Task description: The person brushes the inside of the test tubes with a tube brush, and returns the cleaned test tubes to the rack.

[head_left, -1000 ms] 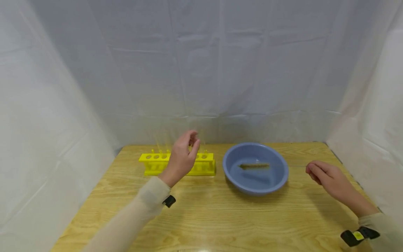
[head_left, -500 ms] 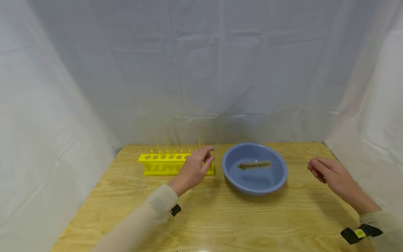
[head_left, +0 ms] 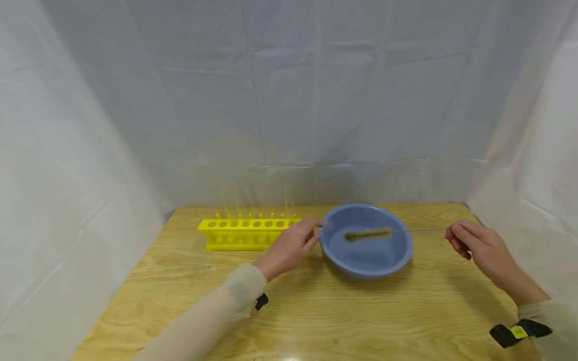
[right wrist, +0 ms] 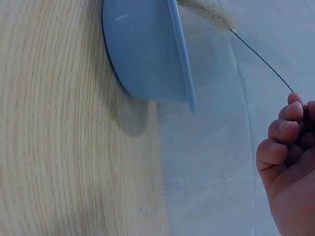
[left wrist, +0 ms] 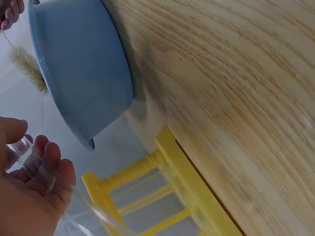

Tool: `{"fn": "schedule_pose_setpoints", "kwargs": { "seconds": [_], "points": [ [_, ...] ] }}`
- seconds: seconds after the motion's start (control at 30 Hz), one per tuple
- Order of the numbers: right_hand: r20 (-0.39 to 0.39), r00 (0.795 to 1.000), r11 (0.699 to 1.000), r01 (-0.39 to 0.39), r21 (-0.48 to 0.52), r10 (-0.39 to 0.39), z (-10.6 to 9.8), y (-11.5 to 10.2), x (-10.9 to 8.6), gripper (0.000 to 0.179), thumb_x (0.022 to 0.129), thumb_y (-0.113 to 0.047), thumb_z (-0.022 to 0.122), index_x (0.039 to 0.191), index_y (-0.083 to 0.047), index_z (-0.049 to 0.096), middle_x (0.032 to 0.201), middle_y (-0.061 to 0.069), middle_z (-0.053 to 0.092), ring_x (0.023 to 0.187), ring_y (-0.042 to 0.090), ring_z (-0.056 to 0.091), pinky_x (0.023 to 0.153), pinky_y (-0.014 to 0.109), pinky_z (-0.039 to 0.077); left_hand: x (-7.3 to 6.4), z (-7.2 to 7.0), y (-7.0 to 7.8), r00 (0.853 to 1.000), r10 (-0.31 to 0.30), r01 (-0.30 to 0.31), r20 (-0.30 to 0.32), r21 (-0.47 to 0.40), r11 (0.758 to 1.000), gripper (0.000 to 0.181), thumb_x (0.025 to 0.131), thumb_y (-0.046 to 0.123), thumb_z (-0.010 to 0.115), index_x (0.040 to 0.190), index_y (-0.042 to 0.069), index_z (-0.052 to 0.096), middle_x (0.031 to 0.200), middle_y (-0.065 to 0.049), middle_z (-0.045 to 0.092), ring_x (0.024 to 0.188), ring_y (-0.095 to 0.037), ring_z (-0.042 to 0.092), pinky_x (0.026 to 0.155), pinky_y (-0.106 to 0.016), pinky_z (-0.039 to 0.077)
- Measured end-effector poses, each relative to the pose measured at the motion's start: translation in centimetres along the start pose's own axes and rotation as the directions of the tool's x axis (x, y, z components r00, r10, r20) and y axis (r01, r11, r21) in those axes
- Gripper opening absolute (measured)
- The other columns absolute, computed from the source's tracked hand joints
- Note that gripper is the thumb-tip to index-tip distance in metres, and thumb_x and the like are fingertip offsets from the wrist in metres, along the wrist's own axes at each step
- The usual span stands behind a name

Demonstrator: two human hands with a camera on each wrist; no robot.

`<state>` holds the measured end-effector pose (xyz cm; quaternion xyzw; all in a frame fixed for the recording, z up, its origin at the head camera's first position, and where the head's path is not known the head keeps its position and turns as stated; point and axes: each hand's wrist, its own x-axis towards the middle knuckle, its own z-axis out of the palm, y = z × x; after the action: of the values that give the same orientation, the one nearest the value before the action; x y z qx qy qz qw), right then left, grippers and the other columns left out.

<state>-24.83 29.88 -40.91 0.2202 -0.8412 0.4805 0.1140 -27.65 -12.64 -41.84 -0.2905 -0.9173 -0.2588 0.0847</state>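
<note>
In the left wrist view, the fingers and thumb of my left hand (head_left: pixel 290 246) hold a clear glass test tube (left wrist: pixel 39 169). The head view has that hand between the yellow rack and the basin, fingertips right at the basin's left rim. My right hand (head_left: pixel 484 253), to the right of the basin, pinches the twisted wire handle of a test tube brush (head_left: pixel 368 234). The brush's tan bristle head points left and hangs over the blue basin (head_left: pixel 367 264); the right wrist view shows it above the rim.
A yellow test tube rack (head_left: pixel 244 226) with a row of holes and pegs stands left of the basin. Faint clear tubes (head_left: pixel 287 199) rise along its back. Behind the wooden table (head_left: pixel 361 316) hangs white sheeting (head_left: pixel 289 110), also on both sides.
My left hand has moved right and down from over the rack to the basin's left rim. The right hand has shifted slightly right and up, drawing the brush a little with it.
</note>
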Motion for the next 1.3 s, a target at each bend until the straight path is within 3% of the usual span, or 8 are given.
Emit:
{"fn": "schedule_pose_setpoints", "kwargs": {
  "seconds": [0.13,0.27,0.5,0.7,0.9,1.0,1.17,1.3],
  "points": [
    [-0.006,1.000,1.000,0.005,0.018,-0.005,-0.1,-0.1,-0.1,0.034,0.111,-0.017,0.035,0.097,0.004,0.057,0.074,0.003,0.049,0.059,0.019,0.043,0.053,0.032,0.037,0.3,0.6,0.0,0.998,-0.017,0.014,0.057,0.048,0.999,0.034,0.107,0.025,0.052,0.138,0.013,0.057,0.125,-0.002,0.066,0.095,-0.012,0.064,0.083,-0.031,0.055],
    [-0.031,0.999,0.999,-0.011,0.047,0.013,-0.1,-0.2,-0.1,0.035,0.111,-0.017,0.036,0.096,0.005,0.058,0.073,0.003,0.049,0.058,0.019,0.044,0.052,0.032,0.038,0.5,0.9,0.0,0.995,-0.029,0.021,0.092,0.082,0.996,0.033,0.106,0.026,0.052,0.137,0.016,0.058,0.125,-0.001,0.066,0.097,-0.011,0.064,0.084,-0.030,0.055],
    [-0.041,0.999,0.995,-0.015,0.095,0.019,-0.1,0.0,-0.2,0.035,0.111,-0.016,0.036,0.096,0.006,0.058,0.072,0.002,0.051,0.058,0.020,0.045,0.053,0.034,0.038,0.7,1.4,0.0,0.997,-0.003,-0.007,0.071,0.147,0.989,0.032,0.104,0.022,0.057,0.134,0.015,0.061,0.124,-0.003,0.067,0.099,-0.013,0.067,0.086,-0.032,0.056],
    [-0.008,1.000,0.997,-0.014,0.078,0.015,0.0,-0.3,-0.3,0.035,0.111,-0.018,0.035,0.096,0.006,0.056,0.073,0.002,0.050,0.058,0.020,0.045,0.053,0.033,0.039,1.0,1.7,0.0,0.997,0.022,-0.035,0.072,0.179,0.983,0.034,0.103,0.024,0.058,0.135,0.012,0.062,0.125,-0.004,0.067,0.100,-0.014,0.068,0.087,-0.031,0.056],
    [-0.004,1.000,0.995,-0.014,0.097,0.015,0.2,-0.4,-0.1,0.036,0.111,-0.019,0.035,0.096,0.006,0.056,0.074,0.002,0.051,0.059,0.019,0.046,0.054,0.033,0.040,1.3,1.8,0.3,0.997,0.061,-0.072,0.054,0.219,0.973,0.033,0.100,0.020,0.063,0.132,0.012,0.064,0.117,-0.004,0.069,0.096,-0.017,0.068,0.084,-0.034,0.056],
    [0.005,1.000,0.983,-0.027,0.183,0.026,0.4,-0.3,-0.2,0.035,0.111,-0.019,0.037,0.097,0.007,0.057,0.075,0.002,0.052,0.060,0.019,0.046,0.054,0.034,0.040,1.3,1.7,0.4,0.996,0.071,-0.081,0.051,0.226,0.971,0.032,0.100,0.021,0.063,0.132,0.013,0.065,0.114,-0.005,0.069,0.095,-0.017,0.068,0.083,-0.035,0.056],
    [0.039,0.998,0.933,-0.050,0.358,0.039,0.6,-0.1,-0.2,0.034,0.110,-0.018,0.039,0.098,0.008,0.056,0.077,0.004,0.054,0.062,0.019,0.046,0.055,0.036,0.039,1.5,1.6,0.3,0.995,0.079,-0.089,0.056,0.198,0.976,0.033,0.101,0.021,0.062,0.133,0.011,0.065,0.116,-0.009,0.070,0.097,-0.019,0.069,0.086,-0.037,0.056],
    [0.075,0.996,0.905,-0.065,0.420,0.037,0.8,0.1,-0.1,0.033,0.110,-0.018,0.038,0.098,0.007,0.057,0.078,0.004,0.054,0.062,0.021,0.045,0.055,0.035,0.040,1.5,1.4,0.2,0.996,0.043,-0.052,0.074,0.136,0.989,0.035,0.102,0.021,0.060,0.136,0.012,0.063,0.120,-0.010,0.069,0.100,-0.019,0.069,0.089,-0.036,0.056]
  ]
}}
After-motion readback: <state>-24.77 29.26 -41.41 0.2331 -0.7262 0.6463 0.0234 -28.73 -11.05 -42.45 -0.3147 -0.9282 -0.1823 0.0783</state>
